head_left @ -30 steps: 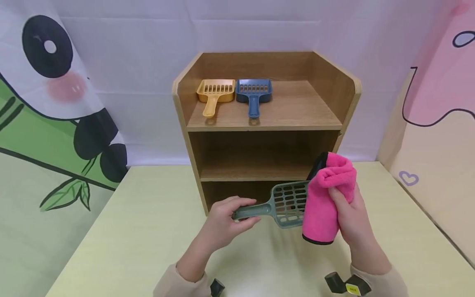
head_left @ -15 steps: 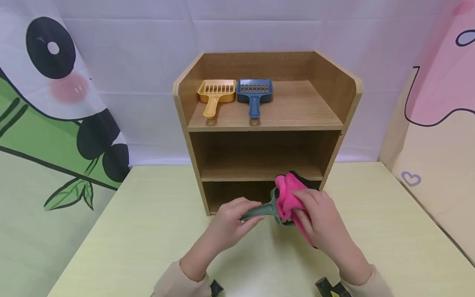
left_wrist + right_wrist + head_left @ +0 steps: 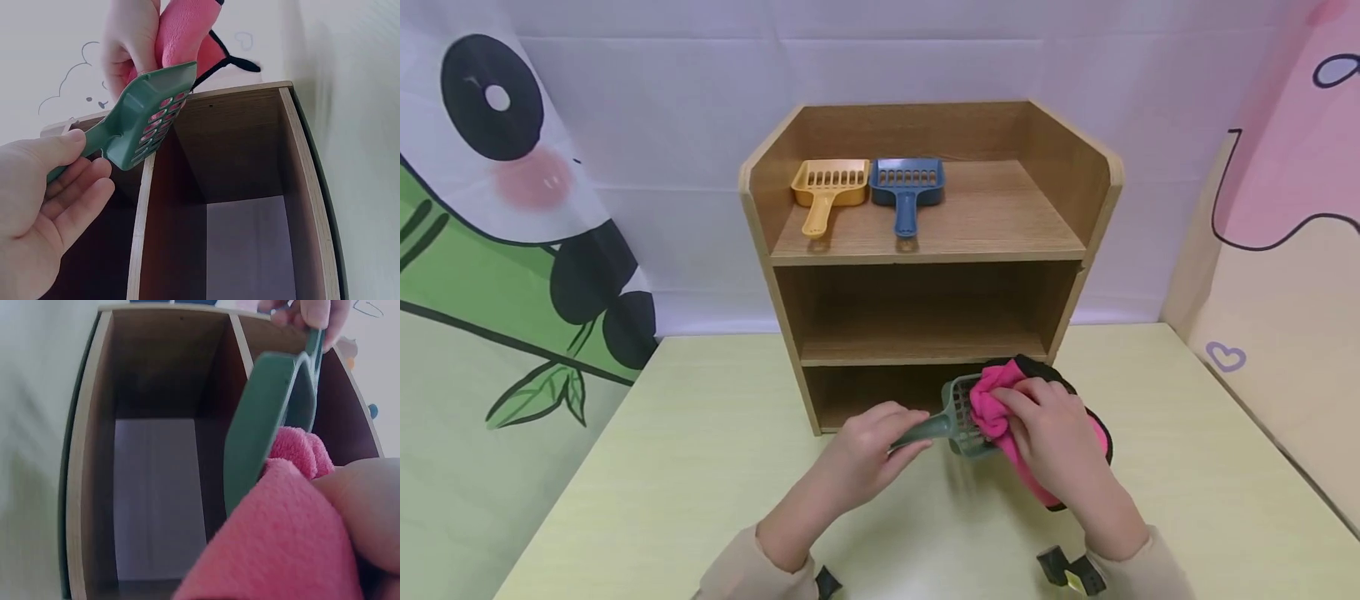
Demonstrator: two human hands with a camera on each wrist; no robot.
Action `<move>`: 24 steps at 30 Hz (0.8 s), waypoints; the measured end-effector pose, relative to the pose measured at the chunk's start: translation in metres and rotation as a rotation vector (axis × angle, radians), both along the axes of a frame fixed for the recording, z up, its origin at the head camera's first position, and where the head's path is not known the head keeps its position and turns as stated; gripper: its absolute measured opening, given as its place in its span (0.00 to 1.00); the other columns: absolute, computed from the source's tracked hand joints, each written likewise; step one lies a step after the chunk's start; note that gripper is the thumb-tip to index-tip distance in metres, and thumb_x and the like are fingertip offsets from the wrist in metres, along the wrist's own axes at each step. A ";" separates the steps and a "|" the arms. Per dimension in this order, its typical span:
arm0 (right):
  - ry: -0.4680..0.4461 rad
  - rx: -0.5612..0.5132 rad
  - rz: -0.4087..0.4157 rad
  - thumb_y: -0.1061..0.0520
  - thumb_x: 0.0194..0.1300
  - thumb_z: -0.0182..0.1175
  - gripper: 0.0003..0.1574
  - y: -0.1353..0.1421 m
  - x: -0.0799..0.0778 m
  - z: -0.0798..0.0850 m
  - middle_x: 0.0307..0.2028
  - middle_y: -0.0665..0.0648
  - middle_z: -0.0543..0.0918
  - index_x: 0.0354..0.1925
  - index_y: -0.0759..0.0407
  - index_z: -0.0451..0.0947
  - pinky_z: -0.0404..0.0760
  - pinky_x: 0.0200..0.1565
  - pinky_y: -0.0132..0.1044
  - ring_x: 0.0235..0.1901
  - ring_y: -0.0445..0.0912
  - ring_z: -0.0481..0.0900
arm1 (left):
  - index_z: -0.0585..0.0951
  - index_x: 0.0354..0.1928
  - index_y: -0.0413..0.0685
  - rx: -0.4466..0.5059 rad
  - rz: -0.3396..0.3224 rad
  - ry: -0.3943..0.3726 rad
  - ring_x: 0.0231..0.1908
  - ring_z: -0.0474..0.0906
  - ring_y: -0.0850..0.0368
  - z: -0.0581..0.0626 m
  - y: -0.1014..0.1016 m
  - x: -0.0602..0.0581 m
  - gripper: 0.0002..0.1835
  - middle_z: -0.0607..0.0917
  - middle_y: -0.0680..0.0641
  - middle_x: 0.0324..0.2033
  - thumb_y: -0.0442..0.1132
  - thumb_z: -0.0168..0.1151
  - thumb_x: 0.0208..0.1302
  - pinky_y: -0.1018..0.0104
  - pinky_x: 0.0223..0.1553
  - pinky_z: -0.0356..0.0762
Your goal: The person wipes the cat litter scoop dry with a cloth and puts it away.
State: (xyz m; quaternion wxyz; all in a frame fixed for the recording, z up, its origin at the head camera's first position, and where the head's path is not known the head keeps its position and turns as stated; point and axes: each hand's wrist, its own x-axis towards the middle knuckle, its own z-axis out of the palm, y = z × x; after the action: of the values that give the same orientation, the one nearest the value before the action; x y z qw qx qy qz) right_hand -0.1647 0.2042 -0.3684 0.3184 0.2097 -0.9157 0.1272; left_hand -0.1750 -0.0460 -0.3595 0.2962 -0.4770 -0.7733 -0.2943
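Note:
A green slotted litter scoop (image 3: 961, 421) is held up over the table in front of the shelf unit. My left hand (image 3: 868, 450) grips its handle, thumb on one side and fingers on the other, as the left wrist view (image 3: 100, 134) also shows. My right hand (image 3: 1052, 433) grips a bunched pink cloth (image 3: 992, 404) with black edging and presses it into the scoop's basket. In the right wrist view the cloth (image 3: 281, 544) lies inside the basket against the scoop's wall (image 3: 259, 425). Pink shows through the slots in the left wrist view. Part of the cloth hangs below the right hand.
A wooden shelf unit (image 3: 928, 257) stands at the back of the pale table (image 3: 700, 467). On its top shelf lie a yellow litter scoop (image 3: 831, 183) and a blue litter scoop (image 3: 907, 183), side by side. A printed cloth backdrop (image 3: 685, 167) hangs behind.
My right hand has moved left with the cloth, from the scoop's far end into its basket, then slightly back to the right. The left hand keeps its grip on the handle.

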 end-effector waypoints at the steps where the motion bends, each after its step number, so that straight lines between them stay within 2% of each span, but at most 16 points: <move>1: -0.006 -0.005 -0.012 0.65 0.53 0.64 0.17 0.002 0.000 0.001 0.35 0.58 0.80 0.43 0.54 0.83 0.74 0.30 0.46 0.32 0.53 0.75 | 0.83 0.40 0.36 0.007 0.002 -0.001 0.26 0.77 0.63 0.000 0.000 0.000 0.14 0.84 0.47 0.30 0.31 0.72 0.49 0.86 0.29 0.73; 4: 0.020 -0.033 -0.032 0.65 0.52 0.64 0.17 0.010 0.000 0.006 0.34 0.59 0.81 0.42 0.56 0.83 0.75 0.29 0.47 0.31 0.55 0.76 | 0.83 0.39 0.36 0.033 0.010 -0.009 0.26 0.77 0.64 -0.001 -0.002 0.000 0.14 0.85 0.47 0.30 0.32 0.72 0.49 0.86 0.28 0.72; 7: 0.100 -0.074 0.003 0.68 0.50 0.63 0.17 0.015 0.002 0.012 0.33 0.62 0.80 0.41 0.58 0.83 0.74 0.27 0.48 0.28 0.56 0.75 | 0.84 0.39 0.36 0.059 0.014 -0.023 0.25 0.77 0.64 -0.002 -0.003 0.000 0.14 0.85 0.48 0.30 0.32 0.72 0.49 0.86 0.27 0.72; 12: 0.159 -0.149 0.141 0.70 0.47 0.64 0.21 0.011 0.011 0.020 0.35 0.61 0.80 0.43 0.59 0.83 0.74 0.32 0.45 0.32 0.54 0.76 | 0.84 0.39 0.37 0.085 0.001 -0.075 0.25 0.76 0.64 -0.003 -0.002 0.000 0.14 0.85 0.48 0.29 0.32 0.72 0.49 0.85 0.27 0.72; 16: 0.166 -0.122 0.229 0.68 0.44 0.68 0.25 -0.002 0.016 0.020 0.36 0.58 0.80 0.45 0.56 0.82 0.74 0.33 0.42 0.34 0.50 0.76 | 0.84 0.40 0.37 0.120 -0.037 -0.083 0.25 0.76 0.64 -0.001 0.002 0.001 0.15 0.85 0.47 0.29 0.31 0.73 0.47 0.85 0.28 0.72; 19: 0.182 -0.079 0.231 0.67 0.44 0.68 0.24 -0.007 0.014 0.015 0.35 0.58 0.80 0.44 0.56 0.83 0.73 0.30 0.42 0.32 0.51 0.76 | 0.83 0.40 0.36 0.127 -0.061 -0.040 0.26 0.77 0.63 -0.001 0.005 0.002 0.15 0.85 0.47 0.30 0.31 0.72 0.49 0.85 0.29 0.73; 22: 0.169 -0.059 0.187 0.66 0.44 0.68 0.22 -0.008 0.012 0.011 0.33 0.58 0.79 0.42 0.55 0.83 0.72 0.28 0.42 0.30 0.51 0.75 | 0.83 0.41 0.36 0.107 -0.068 0.004 0.27 0.77 0.63 -0.001 0.006 0.003 0.13 0.85 0.47 0.31 0.33 0.70 0.53 0.85 0.30 0.74; 24: 0.153 -0.054 0.154 0.66 0.45 0.68 0.22 -0.006 0.010 0.010 0.32 0.58 0.79 0.42 0.54 0.83 0.71 0.27 0.41 0.29 0.51 0.75 | 0.83 0.41 0.36 0.093 -0.066 0.004 0.28 0.78 0.63 0.000 0.005 0.004 0.13 0.85 0.47 0.31 0.33 0.70 0.53 0.85 0.31 0.74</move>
State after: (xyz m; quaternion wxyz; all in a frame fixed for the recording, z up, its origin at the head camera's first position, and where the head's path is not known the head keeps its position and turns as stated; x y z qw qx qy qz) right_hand -0.1546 0.1977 -0.3589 0.3822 0.2800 -0.8661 0.1594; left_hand -0.1714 -0.0406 -0.3591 0.3096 -0.4887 -0.7422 -0.3385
